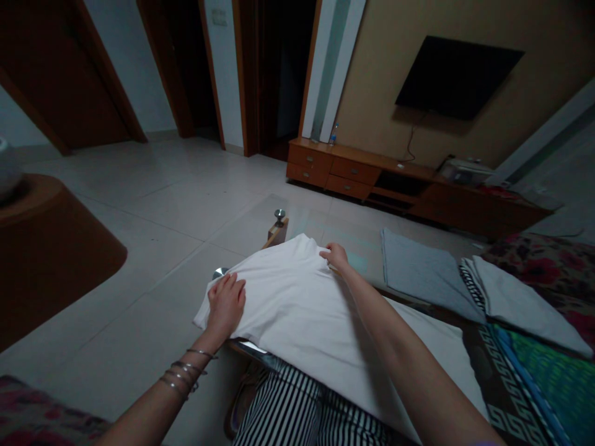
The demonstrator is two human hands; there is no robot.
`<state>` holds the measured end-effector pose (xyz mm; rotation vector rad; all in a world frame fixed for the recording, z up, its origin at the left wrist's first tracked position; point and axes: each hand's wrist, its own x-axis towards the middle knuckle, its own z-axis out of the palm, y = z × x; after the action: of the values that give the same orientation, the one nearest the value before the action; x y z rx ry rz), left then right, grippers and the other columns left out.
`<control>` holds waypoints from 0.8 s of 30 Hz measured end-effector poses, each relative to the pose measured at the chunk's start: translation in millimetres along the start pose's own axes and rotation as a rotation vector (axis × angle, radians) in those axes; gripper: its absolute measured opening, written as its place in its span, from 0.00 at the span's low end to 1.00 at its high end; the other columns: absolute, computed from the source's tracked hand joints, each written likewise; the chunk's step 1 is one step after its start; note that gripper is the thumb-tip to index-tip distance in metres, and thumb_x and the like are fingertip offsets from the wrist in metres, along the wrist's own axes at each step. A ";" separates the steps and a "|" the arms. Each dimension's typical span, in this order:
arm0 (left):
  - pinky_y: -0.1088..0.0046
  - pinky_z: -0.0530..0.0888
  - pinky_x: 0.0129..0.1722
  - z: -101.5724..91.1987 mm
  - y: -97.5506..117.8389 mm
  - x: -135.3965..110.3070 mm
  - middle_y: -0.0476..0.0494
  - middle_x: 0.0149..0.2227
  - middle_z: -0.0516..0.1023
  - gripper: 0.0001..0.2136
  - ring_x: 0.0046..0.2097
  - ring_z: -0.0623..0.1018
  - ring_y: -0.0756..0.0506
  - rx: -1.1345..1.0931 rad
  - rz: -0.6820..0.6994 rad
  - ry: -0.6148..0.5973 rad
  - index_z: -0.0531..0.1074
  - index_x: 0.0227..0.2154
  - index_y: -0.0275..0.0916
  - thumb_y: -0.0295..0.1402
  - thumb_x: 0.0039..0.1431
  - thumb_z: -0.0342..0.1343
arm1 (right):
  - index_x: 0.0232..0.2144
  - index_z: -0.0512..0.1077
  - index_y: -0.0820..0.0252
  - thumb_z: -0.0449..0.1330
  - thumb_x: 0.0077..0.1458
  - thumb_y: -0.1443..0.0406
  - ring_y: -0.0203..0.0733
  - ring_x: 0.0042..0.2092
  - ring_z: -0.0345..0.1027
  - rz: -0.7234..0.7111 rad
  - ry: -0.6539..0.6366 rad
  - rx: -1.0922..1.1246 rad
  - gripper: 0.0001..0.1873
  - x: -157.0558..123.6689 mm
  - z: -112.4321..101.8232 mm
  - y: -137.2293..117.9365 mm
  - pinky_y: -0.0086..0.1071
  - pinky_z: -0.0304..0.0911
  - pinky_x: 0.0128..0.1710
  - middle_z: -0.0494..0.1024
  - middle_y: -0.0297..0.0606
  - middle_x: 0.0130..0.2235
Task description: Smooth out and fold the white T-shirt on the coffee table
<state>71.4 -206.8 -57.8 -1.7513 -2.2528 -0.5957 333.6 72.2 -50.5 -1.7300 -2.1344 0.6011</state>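
Observation:
A white garment (297, 310) lies spread over a glass table (260, 352) in front of me and hangs down toward my striped trousers (297, 415). My left hand (225, 303), with bangles on the wrist, lies flat on the garment's near left edge with its fingers stretched out. My right hand (335, 255) reaches across to the far edge, where its fingers are curled and pinch the fabric.
A folded grey cloth (421, 272) and a folded white and striped piece (511, 297) lie to the right on the table, beside patterned fabric (534, 365). A brown rounded seat (51, 248) stands at left. A wooden TV cabinet (372, 176) and a wall television (455, 74) are beyond. Tiled floor (162, 210) stretches to the left.

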 end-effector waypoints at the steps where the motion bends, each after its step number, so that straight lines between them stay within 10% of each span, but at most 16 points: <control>1: 0.55 0.58 0.56 0.1 0.0 -0.2 0.37 0.55 0.72 0.13 0.60 0.65 0.37 0.000 -0.001 0.000 0.74 0.44 0.37 0.31 0.64 0.46 | 0.36 0.75 0.60 0.63 0.49 0.61 0.40 0.40 0.71 -0.017 0.016 0.001 0.12 -1.7 1.1 2.6 0.27 0.61 0.38 0.79 0.40 0.36; 12: 0.60 0.59 0.59 -4.3 -5.8 -3.1 0.38 0.54 0.72 0.14 0.58 0.66 0.41 -0.213 -0.100 0.088 0.72 0.45 0.36 0.29 0.61 0.44 | 0.46 0.71 0.64 0.46 0.59 0.57 0.39 0.38 0.72 -0.071 0.168 0.203 0.23 -74.1 -40.3 53.6 0.31 0.64 0.40 0.78 0.44 0.40; 17: 0.54 0.63 0.54 -34.7 -21.7 -12.8 0.29 0.54 0.69 0.23 0.56 0.66 0.33 -0.015 -0.447 0.088 0.65 0.55 0.31 0.37 0.60 0.48 | 0.47 0.71 0.66 0.44 0.57 0.55 0.48 0.46 0.70 0.112 0.442 0.113 0.27 -217.8 -96.7 159.4 0.40 0.62 0.48 0.76 0.50 0.45; 21: 0.51 0.64 0.49 -52.9 -39.0 -8.4 0.28 0.48 0.74 0.28 0.52 0.70 0.30 0.065 -0.496 -0.303 0.67 0.52 0.31 0.48 0.56 0.52 | 0.50 0.70 0.68 0.46 0.57 0.51 0.59 0.46 0.70 0.582 0.307 -0.318 0.31 -357.6 -127.5 242.7 0.46 0.64 0.44 0.75 0.58 0.44; 24: 0.54 0.64 0.49 -54.6 -49.1 9.4 0.30 0.48 0.75 0.30 0.50 0.73 0.32 0.081 -0.512 -0.586 0.66 0.50 0.32 0.51 0.52 0.55 | 0.52 0.69 0.69 0.47 0.56 0.46 0.63 0.49 0.68 0.802 0.225 -0.426 0.36 -427.1 -131.1 258.3 0.49 0.65 0.43 0.73 0.62 0.47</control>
<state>17.9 -233.1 -13.9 -1.4323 -3.1122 -0.0514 705.7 -285.0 -66.5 -2.7506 -1.4239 0.0993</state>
